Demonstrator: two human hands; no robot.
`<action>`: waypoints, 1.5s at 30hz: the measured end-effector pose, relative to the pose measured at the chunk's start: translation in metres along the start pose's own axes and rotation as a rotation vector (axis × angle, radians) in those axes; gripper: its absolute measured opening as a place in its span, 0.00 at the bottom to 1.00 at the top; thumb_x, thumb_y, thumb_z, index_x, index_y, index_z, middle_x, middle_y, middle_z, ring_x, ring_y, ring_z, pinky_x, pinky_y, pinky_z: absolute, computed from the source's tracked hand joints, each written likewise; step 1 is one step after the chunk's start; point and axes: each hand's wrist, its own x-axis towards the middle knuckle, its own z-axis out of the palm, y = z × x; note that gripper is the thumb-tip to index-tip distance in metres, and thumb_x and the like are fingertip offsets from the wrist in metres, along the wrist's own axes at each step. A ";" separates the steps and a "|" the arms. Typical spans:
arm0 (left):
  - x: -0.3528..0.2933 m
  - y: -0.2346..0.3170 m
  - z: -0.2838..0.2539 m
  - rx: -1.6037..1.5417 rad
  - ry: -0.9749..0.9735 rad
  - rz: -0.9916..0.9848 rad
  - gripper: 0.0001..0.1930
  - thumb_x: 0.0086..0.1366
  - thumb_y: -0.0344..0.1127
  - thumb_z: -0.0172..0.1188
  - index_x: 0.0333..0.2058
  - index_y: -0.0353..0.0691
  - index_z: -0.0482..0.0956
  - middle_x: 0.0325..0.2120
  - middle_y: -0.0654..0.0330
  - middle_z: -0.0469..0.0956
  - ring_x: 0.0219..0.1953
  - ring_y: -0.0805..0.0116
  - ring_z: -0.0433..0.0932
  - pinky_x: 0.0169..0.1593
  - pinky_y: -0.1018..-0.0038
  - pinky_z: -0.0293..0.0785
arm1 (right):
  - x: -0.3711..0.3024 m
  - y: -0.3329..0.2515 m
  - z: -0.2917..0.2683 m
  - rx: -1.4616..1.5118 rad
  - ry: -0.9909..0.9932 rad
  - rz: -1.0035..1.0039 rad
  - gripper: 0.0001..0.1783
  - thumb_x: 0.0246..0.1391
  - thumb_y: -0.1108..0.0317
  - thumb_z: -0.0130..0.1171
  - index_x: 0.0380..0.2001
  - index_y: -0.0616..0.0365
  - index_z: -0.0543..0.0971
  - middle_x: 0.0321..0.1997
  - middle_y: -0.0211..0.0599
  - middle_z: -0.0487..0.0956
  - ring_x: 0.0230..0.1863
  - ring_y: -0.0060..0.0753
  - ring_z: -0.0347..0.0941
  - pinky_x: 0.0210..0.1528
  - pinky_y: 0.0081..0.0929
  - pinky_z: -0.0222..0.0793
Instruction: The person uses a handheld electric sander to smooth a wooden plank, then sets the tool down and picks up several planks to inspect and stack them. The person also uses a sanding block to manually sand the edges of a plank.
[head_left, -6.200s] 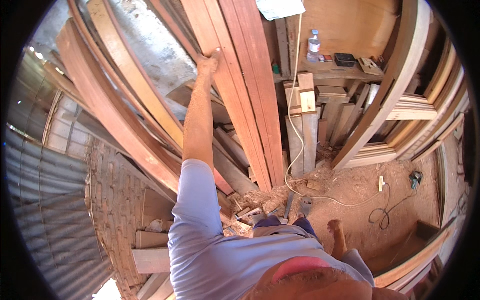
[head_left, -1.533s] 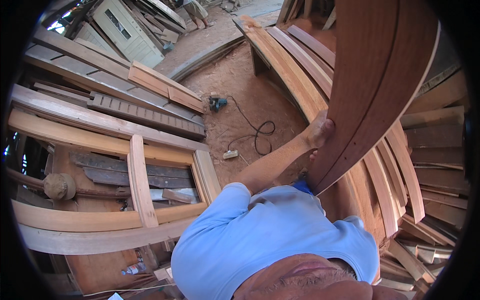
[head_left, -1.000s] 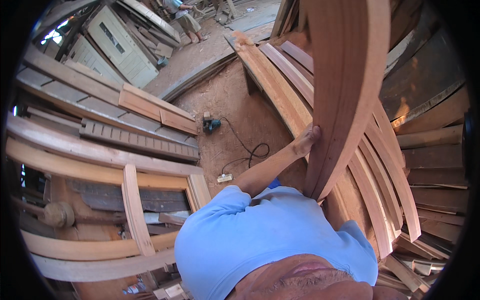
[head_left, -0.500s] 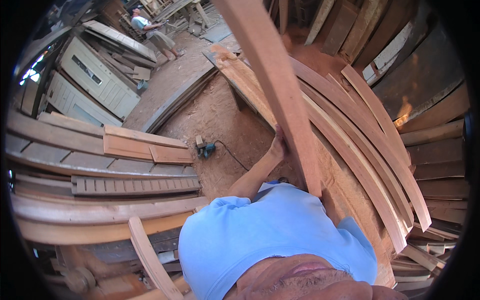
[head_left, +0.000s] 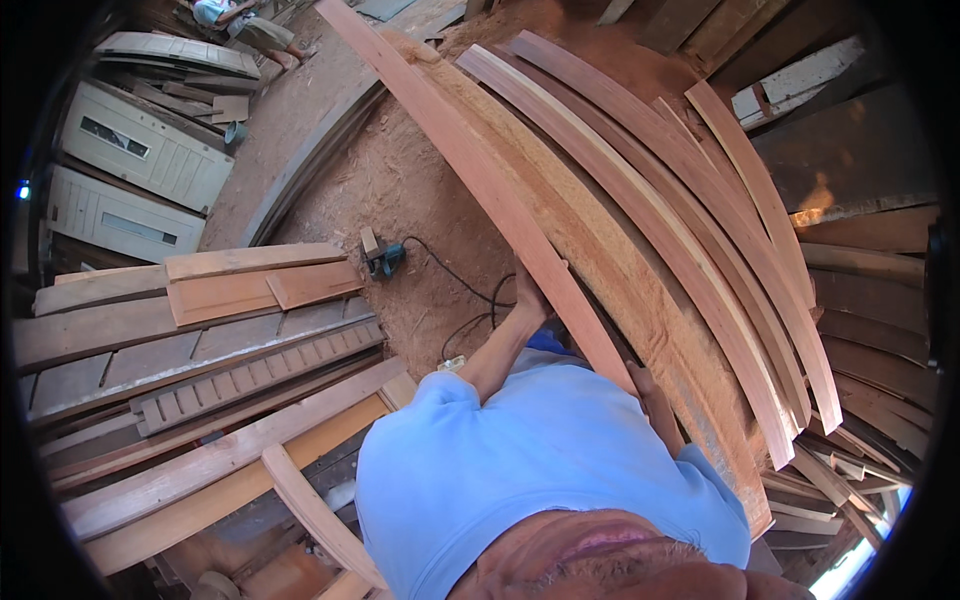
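A long reddish wooden plank [head_left: 500, 205] runs from the far left down toward my body, along the left edge of a sawdust-covered workbench [head_left: 620, 290]. My left hand [head_left: 530, 292] grips it from its left side, the fingers partly hidden behind the wood. At the plank's near end, close to my chest, my right hand [head_left: 643, 380] is closed on it, mostly hidden by the plank and my shirt. Several more long planks [head_left: 640, 200] lie side by side on the right part of the bench.
A blue-green corded power tool [head_left: 385, 262] sits on the dusty floor at left, its cord trailing toward me. Stacked boards [head_left: 240, 340] fill the left side, with pale door panels [head_left: 140, 135] behind. A person [head_left: 245, 25] is at far left. Boards [head_left: 870, 340] lean at right.
The plank has come down from a raised slant, its far end swinging left to lie lower along the bench edge. My right hand has come into sight. The view has shifted.
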 end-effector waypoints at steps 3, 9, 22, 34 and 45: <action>0.016 -0.031 -0.027 0.074 0.188 -0.034 0.28 0.71 0.65 0.49 0.45 0.42 0.75 0.32 0.55 0.80 0.34 0.60 0.83 0.40 0.61 0.83 | -0.007 0.011 -0.016 0.073 -0.059 0.163 0.31 0.70 0.53 0.51 0.56 0.76 0.77 0.54 0.55 0.82 0.53 0.42 0.81 0.54 0.35 0.75; 0.024 -0.077 -0.046 -0.051 0.309 -0.146 0.30 0.74 0.63 0.38 0.50 0.41 0.75 0.38 0.51 0.81 0.38 0.56 0.83 0.44 0.58 0.83 | -0.018 0.036 -0.051 0.030 -0.148 0.206 0.36 0.68 0.47 0.52 0.57 0.77 0.76 0.53 0.52 0.82 0.54 0.41 0.79 0.54 0.37 0.73; 0.030 -0.155 0.012 0.273 0.295 0.068 0.42 0.76 0.67 0.26 0.70 0.37 0.62 0.65 0.48 0.70 0.66 0.48 0.69 0.69 0.56 0.65 | -0.046 -0.026 -0.165 -0.419 -0.193 0.127 0.41 0.68 0.44 0.49 0.57 0.83 0.73 0.59 0.60 0.77 0.61 0.42 0.74 0.63 0.34 0.66; 0.014 -0.185 0.041 1.239 0.447 -0.042 0.36 0.74 0.57 0.51 0.64 0.27 0.66 0.57 0.34 0.75 0.63 0.41 0.73 0.63 0.58 0.69 | -0.011 0.026 -0.197 -0.450 -0.164 -0.329 0.41 0.54 0.51 0.70 0.63 0.66 0.70 0.61 0.63 0.75 0.63 0.56 0.73 0.65 0.47 0.66; 0.001 -0.161 0.030 1.620 0.468 0.236 0.44 0.66 0.52 0.63 0.69 0.27 0.57 0.65 0.31 0.64 0.70 0.41 0.62 0.70 0.55 0.57 | -0.042 -0.025 -0.134 -0.860 0.089 -0.433 0.51 0.49 0.55 0.74 0.71 0.58 0.57 0.72 0.59 0.61 0.69 0.65 0.64 0.68 0.55 0.63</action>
